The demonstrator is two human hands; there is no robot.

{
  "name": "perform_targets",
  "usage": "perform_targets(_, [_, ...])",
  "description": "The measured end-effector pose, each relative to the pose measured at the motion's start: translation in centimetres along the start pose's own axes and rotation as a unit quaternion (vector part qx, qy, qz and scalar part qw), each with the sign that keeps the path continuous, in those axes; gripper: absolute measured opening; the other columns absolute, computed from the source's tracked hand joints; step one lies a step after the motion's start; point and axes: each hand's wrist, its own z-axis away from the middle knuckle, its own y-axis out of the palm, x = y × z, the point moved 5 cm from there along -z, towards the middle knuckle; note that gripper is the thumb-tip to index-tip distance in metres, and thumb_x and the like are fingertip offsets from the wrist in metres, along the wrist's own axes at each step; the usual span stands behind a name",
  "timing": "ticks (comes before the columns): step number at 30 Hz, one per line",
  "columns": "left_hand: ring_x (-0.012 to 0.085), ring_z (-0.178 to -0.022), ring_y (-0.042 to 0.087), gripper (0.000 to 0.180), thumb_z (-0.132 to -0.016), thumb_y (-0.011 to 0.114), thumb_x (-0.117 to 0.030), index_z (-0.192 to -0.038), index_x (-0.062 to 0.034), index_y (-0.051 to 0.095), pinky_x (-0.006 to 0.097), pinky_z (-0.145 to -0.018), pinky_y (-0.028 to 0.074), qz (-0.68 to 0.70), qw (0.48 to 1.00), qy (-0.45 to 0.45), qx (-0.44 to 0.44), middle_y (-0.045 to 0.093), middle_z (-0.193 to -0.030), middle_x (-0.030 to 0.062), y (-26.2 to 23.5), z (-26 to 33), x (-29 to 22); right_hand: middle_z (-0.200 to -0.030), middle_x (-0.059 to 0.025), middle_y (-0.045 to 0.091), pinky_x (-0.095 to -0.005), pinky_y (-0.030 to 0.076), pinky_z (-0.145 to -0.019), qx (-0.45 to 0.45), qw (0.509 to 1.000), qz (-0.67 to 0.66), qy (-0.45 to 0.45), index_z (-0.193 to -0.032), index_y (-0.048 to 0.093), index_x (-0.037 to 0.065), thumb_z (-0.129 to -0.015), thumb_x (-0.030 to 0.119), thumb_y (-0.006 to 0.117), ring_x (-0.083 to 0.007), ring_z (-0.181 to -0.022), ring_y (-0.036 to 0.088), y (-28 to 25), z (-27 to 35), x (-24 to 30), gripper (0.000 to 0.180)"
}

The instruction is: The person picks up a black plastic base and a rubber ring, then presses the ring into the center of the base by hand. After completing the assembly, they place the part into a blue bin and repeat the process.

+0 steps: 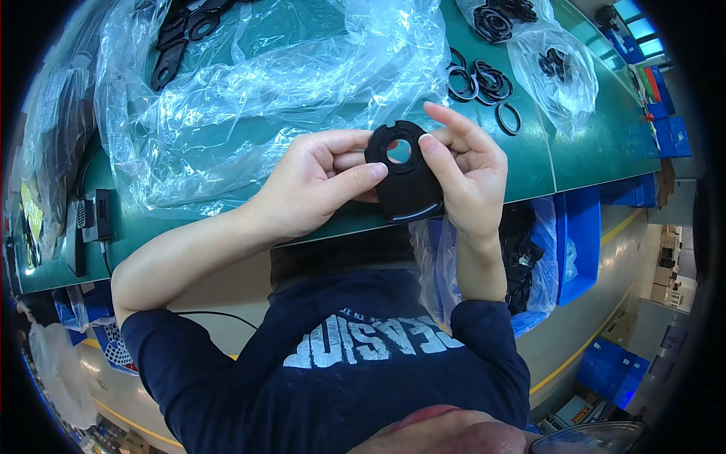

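A black plastic part with a round ring-shaped end and a hole through it is held up between both hands, just over the near edge of the green table. My left hand grips its left side, thumb on the face below the hole and fingers behind. On the other side, my right hand pinches the ring's edge with the thumb, while its index finger points upward, off the part. Loose black rings lie on the table beyond my right hand.
Crumpled clear plastic sheeting covers much of the green table; black parts lie at its far left. Bags of black pieces sit far right. A lined bin of black parts and a blue bin stand below the edge.
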Motion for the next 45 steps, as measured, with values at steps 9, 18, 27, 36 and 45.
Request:
perform_targets(9, [0.0121,-0.095,0.059,0.036,-0.090,0.051,-0.009,-0.124,0.0037,0.048,0.026,-0.078,0.051,-0.045,0.999,0.022,-0.006,0.061,-0.106,0.0088,0.1,0.1,-0.1,-0.084,-0.0086,0.065,-0.0202,0.049,-0.067,0.046,0.999,-0.010,0.005,-0.117,0.053,-0.006,-0.078,-0.004,0.064,-0.0091,-0.073,0.061,-0.2,0.1,0.3,0.041])
perform_targets(18, [0.0130,-0.096,0.059,0.039,-0.090,0.054,-0.010,-0.127,0.0033,0.046,0.026,-0.078,0.052,-0.059,0.997,0.039,0.014,0.061,-0.108,0.0084,0.0,0.4,0.4,-0.094,-0.0074,0.060,-0.0203,0.049,-0.071,0.103,0.993,-0.026,0.047,-0.120,0.051,-0.004,-0.077,-0.002,0.067,-0.0104,-0.081,0.060,1.0,0.6,-0.6,0.046])
perform_targets(27, [0.0123,-0.094,0.059,0.039,-0.089,0.054,-0.007,-0.126,0.0034,0.047,0.025,-0.077,0.051,-0.061,0.998,0.025,0.023,0.061,-0.107,0.0082,0.1,0.2,-0.1,-0.083,-0.0037,0.060,-0.0177,0.048,-0.064,0.009,0.996,0.078,-0.053,-0.104,0.062,-0.003,-0.072,0.002,0.074,-0.0068,-0.074,0.058,-0.6,-0.6,0.1,0.034])
perform_targets(36, [0.0136,-0.093,0.060,0.036,-0.089,0.054,-0.007,-0.123,0.0030,0.049,0.026,-0.078,0.052,-0.054,0.996,0.065,-0.021,0.061,-0.106,0.0082,-0.3,0.5,-0.3,-0.099,-0.0094,0.062,-0.0239,0.048,-0.079,0.064,0.997,-0.001,0.038,-0.110,0.055,-0.007,-0.078,0.002,0.068,-0.0119,-0.089,0.059,1.4,1.3,-0.4,0.036])
perform_targets(45, [0.0137,-0.084,0.061,0.029,-0.093,0.051,-0.018,-0.111,0.0039,0.058,0.027,-0.073,0.053,-0.047,0.999,0.017,-0.015,0.064,-0.098,0.0090,-0.1,0.4,-0.6,-0.107,-0.0148,0.061,-0.0269,0.046,-0.085,0.120,0.988,-0.042,0.094,-0.119,0.049,-0.012,-0.083,-0.001,0.057,-0.0162,-0.095,0.059,0.7,2.3,0.0,0.038])
